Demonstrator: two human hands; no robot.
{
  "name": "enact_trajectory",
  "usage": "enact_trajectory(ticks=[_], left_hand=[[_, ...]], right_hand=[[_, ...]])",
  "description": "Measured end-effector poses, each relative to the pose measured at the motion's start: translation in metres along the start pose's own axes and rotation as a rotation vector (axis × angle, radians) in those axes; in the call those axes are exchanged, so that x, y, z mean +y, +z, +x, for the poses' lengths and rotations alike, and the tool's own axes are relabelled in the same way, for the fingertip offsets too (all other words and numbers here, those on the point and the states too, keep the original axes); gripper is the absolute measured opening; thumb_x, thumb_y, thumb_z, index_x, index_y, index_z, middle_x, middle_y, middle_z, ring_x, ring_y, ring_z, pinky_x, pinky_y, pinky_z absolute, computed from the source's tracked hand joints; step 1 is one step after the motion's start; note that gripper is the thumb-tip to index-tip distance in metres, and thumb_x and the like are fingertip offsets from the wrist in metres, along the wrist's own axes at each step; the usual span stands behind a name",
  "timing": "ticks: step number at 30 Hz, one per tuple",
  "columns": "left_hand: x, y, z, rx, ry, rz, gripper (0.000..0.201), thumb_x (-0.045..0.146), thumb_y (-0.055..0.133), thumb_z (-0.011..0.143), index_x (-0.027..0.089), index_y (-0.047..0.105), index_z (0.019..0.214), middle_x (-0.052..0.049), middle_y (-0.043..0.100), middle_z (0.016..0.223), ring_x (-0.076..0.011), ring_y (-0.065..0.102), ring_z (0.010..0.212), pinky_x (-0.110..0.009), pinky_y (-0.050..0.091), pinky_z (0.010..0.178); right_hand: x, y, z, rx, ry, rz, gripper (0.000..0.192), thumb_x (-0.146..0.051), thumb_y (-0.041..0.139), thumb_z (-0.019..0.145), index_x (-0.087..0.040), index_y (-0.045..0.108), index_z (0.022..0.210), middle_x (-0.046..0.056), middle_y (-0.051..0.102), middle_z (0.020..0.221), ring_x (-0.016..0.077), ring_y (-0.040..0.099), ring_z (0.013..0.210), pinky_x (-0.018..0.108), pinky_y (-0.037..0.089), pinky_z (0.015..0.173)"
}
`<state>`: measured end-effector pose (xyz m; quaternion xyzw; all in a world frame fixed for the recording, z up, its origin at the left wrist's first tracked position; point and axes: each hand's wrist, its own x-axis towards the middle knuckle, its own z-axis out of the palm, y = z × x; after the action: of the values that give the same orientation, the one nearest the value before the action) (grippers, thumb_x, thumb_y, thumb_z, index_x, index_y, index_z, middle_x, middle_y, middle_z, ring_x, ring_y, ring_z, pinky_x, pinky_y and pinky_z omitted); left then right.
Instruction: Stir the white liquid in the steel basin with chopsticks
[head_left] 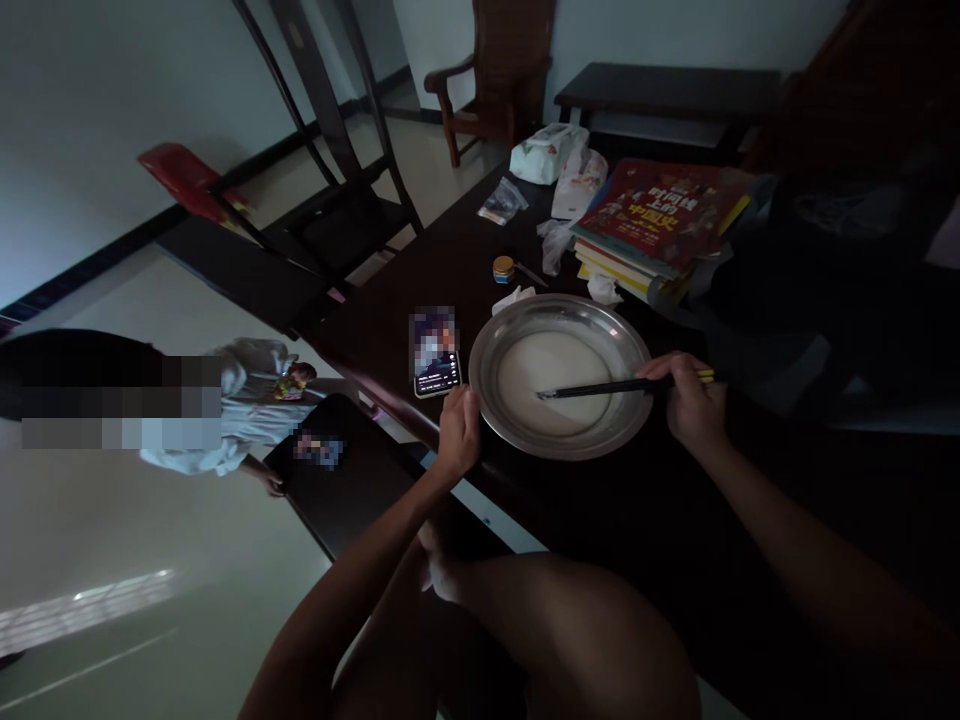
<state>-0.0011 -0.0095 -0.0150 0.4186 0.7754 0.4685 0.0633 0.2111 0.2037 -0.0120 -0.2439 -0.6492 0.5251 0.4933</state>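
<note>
A wide metal basin (555, 444) stands on the dark table, with milky white liquid (562, 358) in its bottom. My right hand (694, 405) is closed around a pair of dark chopsticks (611, 387) with yellowish ends, at the basin's right side. The chopsticks reach across the rim and their tips dip into the liquid. At the left rim, my left hand (459, 435) is closed against the basin's edge, thumb up, holding it; some of its fingers are hidden. Just beyond that hand lies a phone (435, 372) with a lit screen.
Behind the basin are a small gold-lidded jar (503, 268), crumpled tissue (602, 289), plastic bags (581, 183) and a stack of books (645, 220). A person (247, 420) is at the left beside a dark stool (337, 500). A wooden chair (495, 90) stands farther back.
</note>
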Motion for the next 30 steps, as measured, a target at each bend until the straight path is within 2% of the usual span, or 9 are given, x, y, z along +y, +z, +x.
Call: enact_trajectory(ticks=[3, 7, 12, 16, 21, 27, 30], left_hand=[[-0.0009, -0.0005, -0.0003, -0.001, -0.005, -0.002, 0.060, 0.062, 0.015, 0.098, 0.022, 0.049, 0.069, -0.006, 0.057, 0.075, -0.0205, 0.054, 0.078, -0.037, 0.044, 0.078], [-0.0007, -0.0011, -0.0010, -0.014, -0.022, -0.006, 0.061, 0.063, 0.014, 0.097, 0.022, 0.049, 0.069, -0.006, 0.057, 0.075, -0.0205, 0.054, 0.078, -0.036, 0.044, 0.079], [0.0001, -0.0016, -0.0015, -0.006, -0.027, -0.004, 0.060, 0.063, 0.015, 0.097, 0.022, 0.049, 0.069, -0.006, 0.058, 0.076, -0.0206, 0.055, 0.080, -0.037, 0.045, 0.080], [-0.0009, -0.0010, -0.0013, -0.005, -0.012, 0.010, 0.061, 0.062, 0.014, 0.098, 0.022, 0.051, 0.070, -0.007, 0.060, 0.077, -0.0206, 0.056, 0.080, -0.037, 0.046, 0.080], [-0.0008, 0.0004, -0.0010, 0.004, -0.011, 0.011, 0.060, 0.061, 0.015, 0.098, 0.021, 0.051, 0.070, -0.007, 0.059, 0.076, -0.0205, 0.056, 0.079, -0.036, 0.046, 0.078], [0.0004, 0.0006, -0.0006, -0.005, -0.013, 0.007, 0.061, 0.061, 0.015, 0.098, 0.021, 0.052, 0.070, -0.007, 0.059, 0.077, -0.0205, 0.056, 0.078, -0.036, 0.045, 0.078], [0.0006, 0.0006, -0.0008, 0.001, -0.013, 0.003, 0.061, 0.061, 0.015, 0.098, 0.021, 0.051, 0.069, -0.007, 0.059, 0.076, -0.0206, 0.056, 0.078, -0.036, 0.045, 0.079]], right_hand=[[-0.0005, 0.0008, -0.0010, -0.032, 0.009, -0.040, 0.041, -0.054, 0.058, 0.089, -0.023, 0.068, 0.064, 0.003, 0.069, 0.071, 0.0200, 0.065, 0.073, 0.038, 0.051, 0.078], [-0.0014, 0.0012, -0.0011, 0.002, -0.009, -0.002, 0.040, -0.051, 0.057, 0.091, -0.024, 0.068, 0.064, 0.003, 0.070, 0.070, 0.0198, 0.065, 0.071, 0.037, 0.050, 0.077], [-0.0024, 0.0020, -0.0019, -0.034, -0.001, -0.002, 0.038, -0.051, 0.058, 0.090, -0.024, 0.069, 0.065, 0.002, 0.069, 0.069, 0.0200, 0.065, 0.071, 0.038, 0.051, 0.077], [-0.0027, 0.0018, -0.0019, 0.012, 0.010, -0.021, 0.040, -0.053, 0.058, 0.090, -0.024, 0.067, 0.063, 0.003, 0.070, 0.070, 0.0206, 0.065, 0.072, 0.039, 0.051, 0.077], [-0.0019, 0.0009, -0.0013, -0.029, 0.008, 0.001, 0.039, -0.053, 0.060, 0.089, -0.024, 0.069, 0.063, 0.002, 0.069, 0.069, 0.0197, 0.065, 0.071, 0.037, 0.050, 0.076], [-0.0013, 0.0004, -0.0006, 0.012, -0.002, 0.026, 0.039, -0.049, 0.058, 0.091, -0.023, 0.068, 0.063, 0.002, 0.069, 0.069, 0.0186, 0.065, 0.070, 0.036, 0.050, 0.077], [-0.0018, 0.0007, -0.0009, -0.013, 0.015, -0.001, 0.041, -0.052, 0.059, 0.089, -0.023, 0.068, 0.062, 0.002, 0.069, 0.068, 0.0196, 0.065, 0.070, 0.038, 0.051, 0.077]])
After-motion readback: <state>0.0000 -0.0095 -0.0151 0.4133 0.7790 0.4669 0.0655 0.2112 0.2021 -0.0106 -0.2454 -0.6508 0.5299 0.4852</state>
